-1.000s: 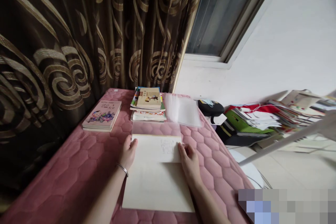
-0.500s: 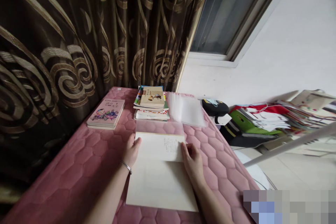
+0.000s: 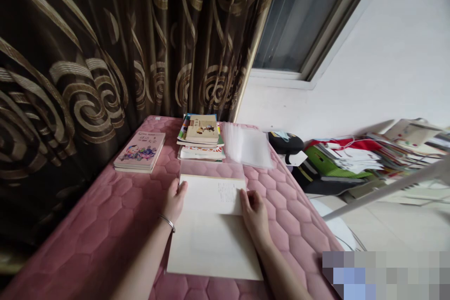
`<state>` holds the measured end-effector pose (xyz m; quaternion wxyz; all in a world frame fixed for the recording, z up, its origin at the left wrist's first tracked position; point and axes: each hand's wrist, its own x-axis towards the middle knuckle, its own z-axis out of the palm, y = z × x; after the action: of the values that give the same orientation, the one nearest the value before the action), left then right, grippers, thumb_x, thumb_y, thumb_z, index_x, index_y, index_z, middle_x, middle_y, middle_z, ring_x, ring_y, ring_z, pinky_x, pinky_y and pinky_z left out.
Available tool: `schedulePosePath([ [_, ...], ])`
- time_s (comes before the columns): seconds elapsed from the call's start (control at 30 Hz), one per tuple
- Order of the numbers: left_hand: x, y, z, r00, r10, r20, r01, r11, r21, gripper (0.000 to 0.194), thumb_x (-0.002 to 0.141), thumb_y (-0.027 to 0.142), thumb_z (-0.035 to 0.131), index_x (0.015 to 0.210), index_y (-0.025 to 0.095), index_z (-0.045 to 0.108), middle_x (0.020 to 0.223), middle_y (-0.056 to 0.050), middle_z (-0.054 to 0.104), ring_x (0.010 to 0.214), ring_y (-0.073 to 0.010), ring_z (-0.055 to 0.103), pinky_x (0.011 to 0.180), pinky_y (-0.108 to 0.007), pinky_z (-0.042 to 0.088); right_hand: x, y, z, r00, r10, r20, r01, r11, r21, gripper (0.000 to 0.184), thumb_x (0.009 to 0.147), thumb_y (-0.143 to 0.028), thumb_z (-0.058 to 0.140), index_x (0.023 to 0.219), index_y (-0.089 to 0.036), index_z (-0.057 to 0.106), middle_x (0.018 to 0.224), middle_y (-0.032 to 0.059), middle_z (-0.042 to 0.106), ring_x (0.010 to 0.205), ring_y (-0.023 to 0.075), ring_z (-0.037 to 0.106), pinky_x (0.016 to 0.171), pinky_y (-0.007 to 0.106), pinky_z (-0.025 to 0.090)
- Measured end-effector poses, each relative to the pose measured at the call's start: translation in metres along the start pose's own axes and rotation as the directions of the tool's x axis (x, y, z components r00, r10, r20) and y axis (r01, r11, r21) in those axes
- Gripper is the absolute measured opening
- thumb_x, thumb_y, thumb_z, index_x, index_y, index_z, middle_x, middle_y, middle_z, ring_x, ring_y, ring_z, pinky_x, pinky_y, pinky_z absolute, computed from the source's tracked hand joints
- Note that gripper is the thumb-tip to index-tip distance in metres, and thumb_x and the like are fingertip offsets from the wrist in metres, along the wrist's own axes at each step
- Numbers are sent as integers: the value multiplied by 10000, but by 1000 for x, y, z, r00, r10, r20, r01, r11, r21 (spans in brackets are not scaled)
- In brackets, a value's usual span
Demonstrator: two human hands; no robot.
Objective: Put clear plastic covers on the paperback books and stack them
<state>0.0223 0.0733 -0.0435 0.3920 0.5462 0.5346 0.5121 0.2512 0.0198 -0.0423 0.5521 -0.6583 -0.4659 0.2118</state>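
Note:
An open book [image 3: 211,243] with cream pages lies in front of me on the pink quilted mattress. Its far leaf carries a small block of print. A clear plastic sheet [image 3: 211,168] shows past the book's far edge; how far it runs under the book is hidden. My left hand [image 3: 176,197], with a silver bangle at the wrist, grips the left edge, thumb on top. On the opposite edge my right hand [image 3: 253,211] is closed in the same way, its fingers partly curled under.
Beyond the book stands a stack of books [image 3: 202,131], with clear plastic covers [image 3: 248,145] to its right. Pink-covered books [image 3: 140,150] lie at the left. A patterned curtain [image 3: 158,37] hangs behind. Papers and bags [image 3: 344,159] crowd the right side past a pale pole [image 3: 383,187].
Both hands keep their hold on the book's edges. The whole view has shifted slightly, and little else differs.

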Motion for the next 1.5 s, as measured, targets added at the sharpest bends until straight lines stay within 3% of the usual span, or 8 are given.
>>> schedulePosePath([
  [0.13,-2,2,0,1000,16,-4,-16,1000,2,344,786,508,521,649,216,402,574,71,354,554,-105,357,545,-231,295,1,1,1,1000,4,3,-4,1000,-11,436,811,-631,490,686,-214,472,640,5,539,618,173,484,563,285,371],
  [0.43,0,0,-1,999,22,34,-19,997,-73,310,785,499,533,794,189,535,717,14,568,731,-172,541,692,-272,426,-1,-3,-2,1000,30,4,-30,999,30,424,807,-607,515,692,-199,507,668,9,562,637,164,493,562,269,377],
  [0.77,-1,-1,-2,1000,25,17,-25,999,-31,313,808,498,499,767,190,529,700,23,553,705,-153,526,676,-254,420,0,-1,-1,1000,26,-14,-25,999,43,452,768,-624,553,642,-192,508,611,3,536,591,154,468,525,261,360],
  [1.0,-1,1,-1,1000,4,4,-4,999,-34,331,768,525,534,740,196,519,653,37,529,654,-144,505,640,-244,401,0,-3,-1,997,67,-31,-61,986,158,385,754,-576,612,759,-198,537,727,11,587,696,171,524,614,264,422],
  [1.1,-1,-1,-1,1000,-2,20,3,998,-68,348,768,546,528,753,198,509,666,35,533,671,-148,511,645,-244,407,-1,-7,-3,990,139,39,-144,961,234,389,749,-564,622,862,-194,585,827,32,638,779,194,561,656,269,447],
  [1.23,-1,1,0,1000,-7,25,8,997,-72,338,772,534,525,762,196,510,694,25,557,691,-154,525,652,-251,413,-1,-8,-5,967,157,198,-209,939,275,417,774,-572,580,845,-166,639,775,37,649,738,199,558,615,264,430],
  [1.5,-4,6,-1,1000,-11,10,12,994,-109,286,769,454,552,844,180,577,792,-7,634,805,-197,590,734,-282,440,2,-1,-1,986,108,125,-133,967,217,472,733,-629,586,700,-159,621,653,17,600,610,159,486,534,251,356],
])
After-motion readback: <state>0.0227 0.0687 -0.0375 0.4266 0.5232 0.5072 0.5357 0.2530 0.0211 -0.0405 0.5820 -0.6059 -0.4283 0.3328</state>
